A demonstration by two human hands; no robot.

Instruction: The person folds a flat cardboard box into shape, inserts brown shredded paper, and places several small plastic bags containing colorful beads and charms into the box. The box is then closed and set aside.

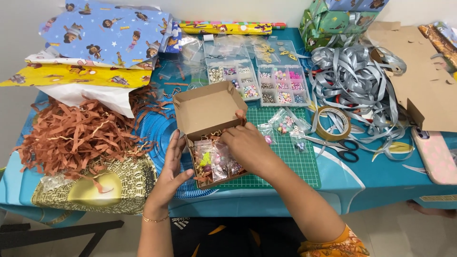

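Fingers (238, 134) of right hand (247, 147) curled down into small cardboard box (209, 138), tips pressing on clear bead packets (216, 162) inside; whether anything is pinched between them, impossible to tell. Left hand (169, 176) flat and open against box's left wall, fingers spread, steadying, gripping nothing. Box at centre of frame, lid flap standing up behind, brown shredded paper lining the bottom, half on green cutting mat (285, 152).

Step in hand, by the look of it: settling packets into the box. Next move likely calls for a light press to bed them flat, then a free right hand for the lid.

Further out: loose bead packets (285, 127) on the mat, right of the box; scissors (340, 147) and tape roll (334, 123) beyond; bead organiser trays (259, 83) above centre; grey ribbon tangle (357, 81) upper right; heap of brown paper shred (76, 135) left; wrapping paper sheets (104, 38) upper left; phone in pink case (435, 154) at right edge.
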